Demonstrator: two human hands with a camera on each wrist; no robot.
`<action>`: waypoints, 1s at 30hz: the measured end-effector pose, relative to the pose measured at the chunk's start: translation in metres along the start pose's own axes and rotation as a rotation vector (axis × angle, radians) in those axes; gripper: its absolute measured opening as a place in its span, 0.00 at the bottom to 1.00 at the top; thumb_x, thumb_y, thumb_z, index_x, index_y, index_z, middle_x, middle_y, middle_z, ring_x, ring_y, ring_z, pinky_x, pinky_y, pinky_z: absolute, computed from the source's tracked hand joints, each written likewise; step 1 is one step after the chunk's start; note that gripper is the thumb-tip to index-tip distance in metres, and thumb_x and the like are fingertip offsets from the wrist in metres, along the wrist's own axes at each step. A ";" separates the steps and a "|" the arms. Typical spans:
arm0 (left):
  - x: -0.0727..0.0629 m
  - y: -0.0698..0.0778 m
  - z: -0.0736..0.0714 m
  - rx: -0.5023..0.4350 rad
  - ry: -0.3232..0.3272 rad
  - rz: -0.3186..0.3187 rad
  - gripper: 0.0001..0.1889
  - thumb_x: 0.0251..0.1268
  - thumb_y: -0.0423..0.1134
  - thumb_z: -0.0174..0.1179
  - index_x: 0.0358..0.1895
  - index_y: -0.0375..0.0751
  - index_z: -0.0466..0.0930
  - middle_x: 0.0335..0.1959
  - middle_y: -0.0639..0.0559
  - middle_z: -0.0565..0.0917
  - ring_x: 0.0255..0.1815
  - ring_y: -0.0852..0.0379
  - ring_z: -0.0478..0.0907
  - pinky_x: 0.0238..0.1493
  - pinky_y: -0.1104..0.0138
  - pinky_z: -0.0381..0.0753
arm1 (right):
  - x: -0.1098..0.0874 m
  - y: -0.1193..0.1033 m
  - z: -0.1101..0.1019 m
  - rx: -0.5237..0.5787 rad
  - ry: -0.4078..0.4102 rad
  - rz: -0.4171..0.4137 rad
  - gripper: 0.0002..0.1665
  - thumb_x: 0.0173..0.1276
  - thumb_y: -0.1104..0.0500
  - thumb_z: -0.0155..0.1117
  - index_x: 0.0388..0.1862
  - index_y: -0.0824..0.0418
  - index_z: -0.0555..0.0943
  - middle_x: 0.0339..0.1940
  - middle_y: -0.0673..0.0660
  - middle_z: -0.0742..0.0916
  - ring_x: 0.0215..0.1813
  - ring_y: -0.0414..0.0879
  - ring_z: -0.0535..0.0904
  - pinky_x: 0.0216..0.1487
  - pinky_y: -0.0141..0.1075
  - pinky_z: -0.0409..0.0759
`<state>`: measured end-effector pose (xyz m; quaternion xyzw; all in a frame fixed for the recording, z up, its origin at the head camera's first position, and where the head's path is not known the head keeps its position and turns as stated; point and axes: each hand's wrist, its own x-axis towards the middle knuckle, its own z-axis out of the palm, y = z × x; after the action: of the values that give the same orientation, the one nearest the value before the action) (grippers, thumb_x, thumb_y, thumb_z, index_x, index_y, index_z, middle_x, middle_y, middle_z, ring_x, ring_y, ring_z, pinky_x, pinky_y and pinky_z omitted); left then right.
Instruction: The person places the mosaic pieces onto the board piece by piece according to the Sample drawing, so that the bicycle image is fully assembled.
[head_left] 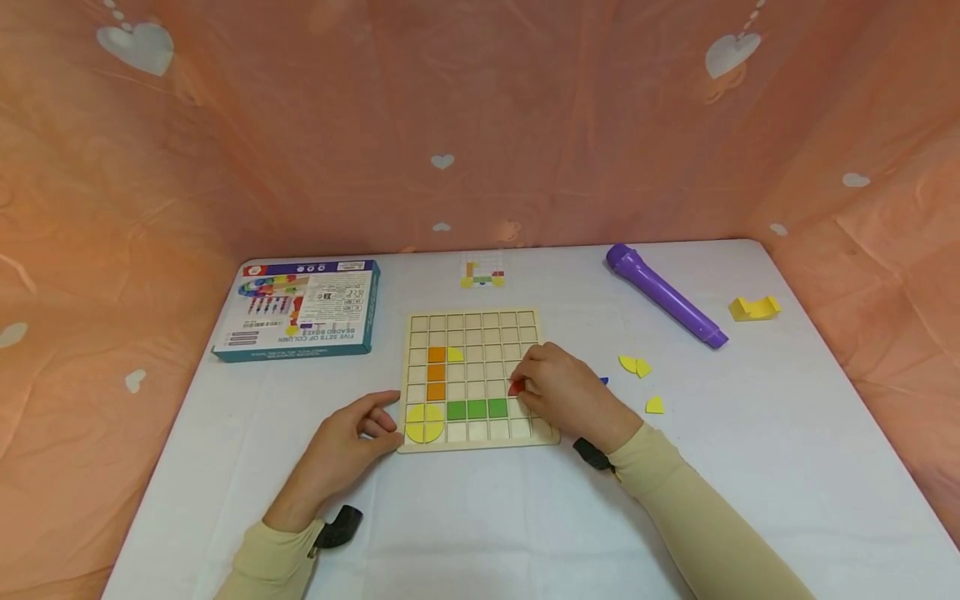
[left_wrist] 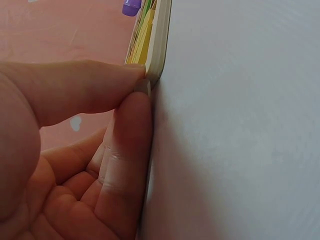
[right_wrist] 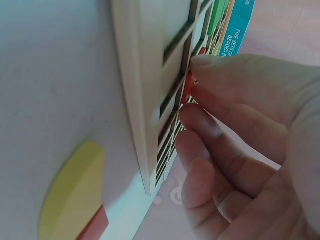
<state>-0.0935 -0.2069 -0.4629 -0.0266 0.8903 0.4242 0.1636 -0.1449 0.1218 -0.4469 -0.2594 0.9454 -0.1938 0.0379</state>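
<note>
My right hand (head_left: 562,390) is over the right side of a wooden grid board (head_left: 476,314), pinching a small red piece (right_wrist: 188,86) between thumb and fingertips, low over the cells. At the board's left edge, near its front corner, the thumb and index finger of my left hand (head_left: 347,442) touch the rim, while its other fingers bend inward. Set in the grid are orange squares (head_left: 437,372), green squares (head_left: 477,409), a single yellow quarter-circle (head_left: 454,355), and a yellow circle (head_left: 424,423) of quarter pieces at the front left.
Loose yellow pieces (head_left: 655,406) and a mostly hidden blue piece (head_left: 604,381) lie right of the board. Behind it is a pattern card (head_left: 482,271). A box (head_left: 300,308) stands left; a purple tube (head_left: 666,296) and yellow curved block (head_left: 754,308) lie at the back right.
</note>
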 end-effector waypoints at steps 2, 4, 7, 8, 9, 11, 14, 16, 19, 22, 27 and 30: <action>0.000 0.001 0.000 -0.001 -0.001 -0.002 0.31 0.68 0.37 0.74 0.74 0.46 0.79 0.45 0.51 0.85 0.42 0.58 0.83 0.48 0.66 0.77 | 0.000 0.000 0.000 -0.002 0.004 -0.003 0.07 0.70 0.61 0.77 0.46 0.57 0.92 0.43 0.50 0.87 0.48 0.45 0.79 0.48 0.38 0.84; 0.000 0.001 0.000 0.000 -0.002 -0.002 0.31 0.68 0.37 0.74 0.74 0.46 0.79 0.45 0.51 0.85 0.42 0.58 0.82 0.48 0.66 0.77 | 0.000 0.000 -0.001 0.001 0.004 -0.001 0.06 0.70 0.61 0.76 0.45 0.57 0.93 0.42 0.50 0.87 0.47 0.44 0.78 0.47 0.38 0.84; 0.001 0.001 0.000 0.005 -0.002 -0.001 0.31 0.68 0.37 0.74 0.74 0.47 0.78 0.45 0.51 0.85 0.42 0.58 0.82 0.47 0.66 0.77 | -0.001 0.001 -0.001 0.006 -0.002 0.003 0.06 0.71 0.61 0.76 0.45 0.56 0.93 0.42 0.50 0.87 0.47 0.44 0.78 0.47 0.38 0.84; 0.001 0.001 0.000 0.003 -0.003 -0.002 0.32 0.68 0.37 0.74 0.74 0.47 0.78 0.45 0.51 0.85 0.42 0.58 0.82 0.47 0.66 0.77 | -0.001 0.001 -0.001 0.013 -0.006 0.009 0.06 0.71 0.61 0.76 0.45 0.56 0.93 0.42 0.50 0.87 0.48 0.44 0.78 0.48 0.38 0.84; 0.001 0.001 0.000 0.002 -0.003 -0.001 0.32 0.67 0.36 0.74 0.74 0.46 0.78 0.45 0.51 0.85 0.42 0.58 0.82 0.47 0.66 0.77 | -0.001 0.002 -0.002 0.016 -0.009 0.018 0.06 0.71 0.61 0.75 0.45 0.56 0.93 0.43 0.50 0.87 0.49 0.45 0.79 0.50 0.39 0.84; 0.002 0.001 0.001 -0.003 -0.006 -0.001 0.32 0.67 0.36 0.74 0.74 0.46 0.78 0.45 0.51 0.85 0.42 0.58 0.82 0.47 0.67 0.77 | -0.003 0.004 -0.004 0.020 -0.009 0.035 0.07 0.72 0.61 0.74 0.46 0.57 0.93 0.45 0.50 0.88 0.51 0.46 0.80 0.53 0.41 0.85; 0.002 0.000 0.002 -0.012 -0.012 -0.006 0.32 0.67 0.37 0.74 0.74 0.46 0.78 0.45 0.51 0.85 0.42 0.58 0.82 0.47 0.67 0.78 | -0.008 0.011 -0.008 0.023 -0.005 0.071 0.09 0.72 0.60 0.73 0.48 0.59 0.93 0.47 0.51 0.89 0.54 0.48 0.82 0.59 0.45 0.85; 0.002 0.000 0.003 -0.007 -0.012 -0.006 0.32 0.67 0.37 0.74 0.74 0.47 0.79 0.45 0.51 0.85 0.42 0.58 0.82 0.48 0.67 0.77 | -0.013 0.017 -0.011 0.015 0.006 0.086 0.10 0.72 0.60 0.73 0.50 0.60 0.92 0.48 0.52 0.90 0.55 0.49 0.82 0.61 0.46 0.85; 0.002 -0.001 0.003 0.004 -0.006 -0.011 0.32 0.67 0.37 0.75 0.74 0.47 0.79 0.45 0.52 0.85 0.42 0.58 0.82 0.48 0.66 0.77 | -0.022 0.029 -0.016 0.002 0.026 0.101 0.10 0.71 0.61 0.73 0.49 0.61 0.92 0.48 0.54 0.90 0.54 0.50 0.83 0.60 0.47 0.85; 0.001 0.000 0.002 0.012 0.001 -0.011 0.32 0.67 0.37 0.75 0.74 0.47 0.79 0.45 0.52 0.85 0.42 0.58 0.82 0.49 0.65 0.77 | -0.032 0.041 -0.020 -0.012 0.049 0.126 0.10 0.70 0.62 0.74 0.48 0.62 0.92 0.47 0.54 0.90 0.52 0.49 0.82 0.56 0.46 0.86; 0.000 0.001 0.001 0.018 0.003 -0.006 0.31 0.68 0.37 0.74 0.74 0.46 0.79 0.45 0.52 0.85 0.43 0.58 0.82 0.49 0.65 0.76 | -0.045 0.055 -0.026 -0.030 0.053 0.176 0.09 0.69 0.62 0.77 0.47 0.61 0.92 0.45 0.53 0.89 0.52 0.50 0.83 0.57 0.49 0.87; 0.000 0.001 0.001 0.019 0.002 -0.006 0.31 0.68 0.38 0.74 0.74 0.46 0.79 0.45 0.52 0.85 0.43 0.58 0.81 0.49 0.65 0.76 | -0.049 0.058 -0.028 -0.036 0.039 0.199 0.09 0.69 0.61 0.77 0.47 0.61 0.92 0.46 0.54 0.89 0.52 0.51 0.84 0.58 0.51 0.87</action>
<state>-0.0932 -0.2058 -0.4621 -0.0282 0.8943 0.4154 0.1641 -0.1353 0.2024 -0.4448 -0.1608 0.9704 -0.1769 0.0341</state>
